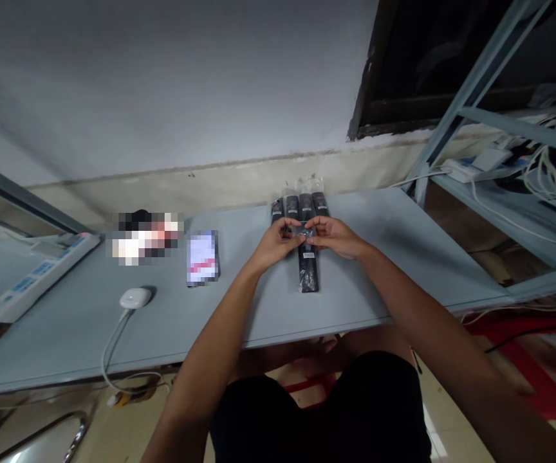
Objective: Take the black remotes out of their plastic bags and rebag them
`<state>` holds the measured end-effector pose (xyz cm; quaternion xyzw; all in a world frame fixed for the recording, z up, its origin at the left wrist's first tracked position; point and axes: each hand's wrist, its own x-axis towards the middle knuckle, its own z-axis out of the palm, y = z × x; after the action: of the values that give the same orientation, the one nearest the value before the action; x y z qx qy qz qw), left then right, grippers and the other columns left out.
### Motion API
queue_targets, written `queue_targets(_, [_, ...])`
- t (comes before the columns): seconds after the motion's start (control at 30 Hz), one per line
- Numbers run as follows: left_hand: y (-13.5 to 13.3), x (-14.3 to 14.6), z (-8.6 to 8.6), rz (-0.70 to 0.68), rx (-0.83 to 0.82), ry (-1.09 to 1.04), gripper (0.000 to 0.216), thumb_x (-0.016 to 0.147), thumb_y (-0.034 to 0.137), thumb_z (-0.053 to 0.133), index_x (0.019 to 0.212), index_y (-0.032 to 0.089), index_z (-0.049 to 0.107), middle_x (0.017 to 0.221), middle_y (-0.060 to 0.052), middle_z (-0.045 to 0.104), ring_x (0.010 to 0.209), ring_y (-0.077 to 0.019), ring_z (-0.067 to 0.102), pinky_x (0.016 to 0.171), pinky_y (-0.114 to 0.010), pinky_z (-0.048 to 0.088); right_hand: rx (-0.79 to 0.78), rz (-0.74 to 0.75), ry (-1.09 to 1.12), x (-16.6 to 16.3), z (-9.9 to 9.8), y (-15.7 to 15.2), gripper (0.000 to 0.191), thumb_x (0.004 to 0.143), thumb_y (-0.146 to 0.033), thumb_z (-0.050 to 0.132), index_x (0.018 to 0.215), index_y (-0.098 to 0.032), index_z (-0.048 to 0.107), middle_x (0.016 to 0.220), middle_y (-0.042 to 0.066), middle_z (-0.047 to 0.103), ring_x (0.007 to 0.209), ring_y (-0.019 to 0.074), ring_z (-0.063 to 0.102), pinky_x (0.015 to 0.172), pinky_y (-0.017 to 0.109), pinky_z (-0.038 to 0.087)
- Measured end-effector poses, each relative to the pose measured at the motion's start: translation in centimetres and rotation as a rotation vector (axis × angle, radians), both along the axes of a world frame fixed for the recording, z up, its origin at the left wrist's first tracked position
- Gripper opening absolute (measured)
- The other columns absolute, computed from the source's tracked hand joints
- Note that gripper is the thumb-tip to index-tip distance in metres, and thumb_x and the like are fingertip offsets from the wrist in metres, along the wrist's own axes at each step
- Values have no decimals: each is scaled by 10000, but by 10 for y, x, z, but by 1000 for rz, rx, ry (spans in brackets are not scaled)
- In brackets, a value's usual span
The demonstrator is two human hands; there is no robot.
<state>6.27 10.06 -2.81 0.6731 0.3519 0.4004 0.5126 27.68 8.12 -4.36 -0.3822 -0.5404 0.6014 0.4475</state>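
While pinching clear plastic wrap (305, 230) between both hands (338, 238), holding a slim black package (309, 270), glossy and white-labelled, just on the near side of four similar packages (306, 206).

Black packet (309, 275), white label (309, 255), blue-grey table (403, 238), white power strip (46, 276)

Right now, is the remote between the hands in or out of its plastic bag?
In: the clear, crinkled bag shines around the near end of the remote.
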Motion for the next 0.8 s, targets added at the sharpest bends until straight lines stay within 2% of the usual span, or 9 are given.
queue_targets(0.13, [3, 2, -1, 78, -34, -10, 420, 793, 366, 838, 1150, 189, 705, 1182, -88, 664, 846, -150, 615, 736, -270, 494, 18, -150, -13, 21, 2, 8, 456, 696, -301, 907, 1082, -227, 674, 907, -5, 723, 804, 145, 684, 722, 277, 581])
queue_targets(0.33, [9, -1, -2, 171, -68, 1, 298, 867, 415, 717, 1052, 181, 728, 835, -34, 628, 753, -158, 583, 619, -247, 451, 1, -524, -115, 84, 1, 48, 410, 708, -219, 791, 1107, -214, 702, 875, 20, 732, 839, 184, 698, 791, 346, 590])
queue_targets(0.4, [10, -2, -2, 183, -65, 4, 300, 864, 428, 709, 1037, 184, 734, 808, -29, 621, 736, -158, 579, 607, -248, 445, 26, -612, -225, 98, -3, 66, 431, 691, -193, 788, 1115, -189, 716, 957, 63, 757, 896, 209, 720, 864, 380, 588])
queue_targets(0.5, [10, -3, -2, 194, -60, 11, 311, 855, 446, 711, 1025, 187, 738, 792, -28, 621, 724, -162, 580, 599, -252, 448, 129, -726, -362, 106, -11, 92, 468, 700, -165, 768, 1165, -150, 720, 1156, 148, 763, 1083, 251, 727, 998, 402, 557])
queue_targets(0.6, [11, -3, -4, 198, -54, 26, 303, 850, 446, 717, 1006, 187, 739, 774, -26, 615, 717, -165, 580, 589, -249, 445, 176, -768, -554, 106, -18, 110, 467, 743, -203, 769, 1203, -133, 726, 1265, 197, 738, 1159, 289, 720, 1033, 425, 549])
queue_targets(0.7, [13, -4, -7, 205, -49, 37, 299, 852, 450, 718, 998, 191, 744, 758, -25, 614, 699, -163, 571, 576, -245, 434, 205, -754, -804, 105, -18, 118, 369, 795, -214, 736, 1157, -148, 764, 1236, 176, 755, 1134, 312, 731, 1061, 470, 544])
queue_targets(0.8, [15, -7, -9, 211, -37, 51, 309, 861, 461, 715, 1010, 193, 751, 728, -19, 603, 669, -159, 552, 569, -248, 422, 365, -725, -998, 101, -11, 113, 326, 846, -219, 702, 1150, -144, 792, 1263, 189, 744, 1247, 341, 678, 1156, 501, 477])
